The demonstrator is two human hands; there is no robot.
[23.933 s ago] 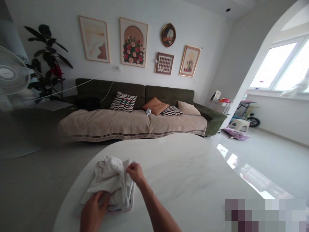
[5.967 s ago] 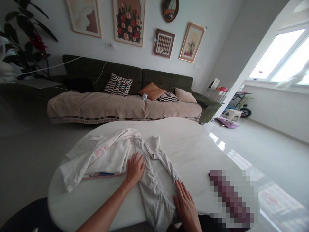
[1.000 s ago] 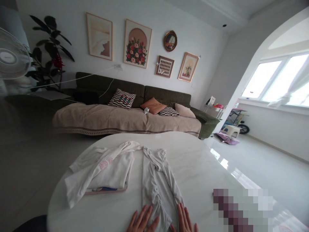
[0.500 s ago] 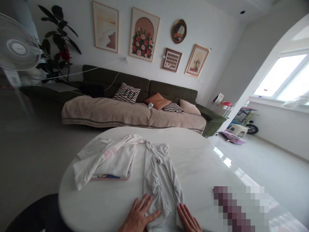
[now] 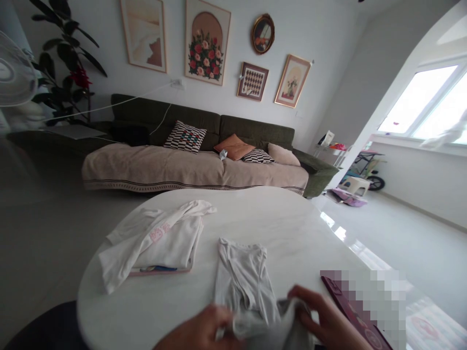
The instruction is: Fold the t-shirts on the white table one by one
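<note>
Soft grey cloth garment (image 5: 242, 279) on glossy white table (image 5: 292, 228).

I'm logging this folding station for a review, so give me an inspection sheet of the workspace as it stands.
Surface: round white glossy table, window glare at its right edge.
Job's things: pale grey ribbed garment lies lengthwise, its near end bunched in both hands.
Clutter: cream-white long-sleeved top with pink print draped over a flat pink-edged item at table left; dark red flat object at table right, partly blurred.
Grippers: left hand and right hand both grip the garment's near end.
Cables: white cord running across to a wall socket above the sofa.
Surroundings: dark green sofa with beige throw and cushions, framed pictures, potted plant, white fan, bright window.
</note>
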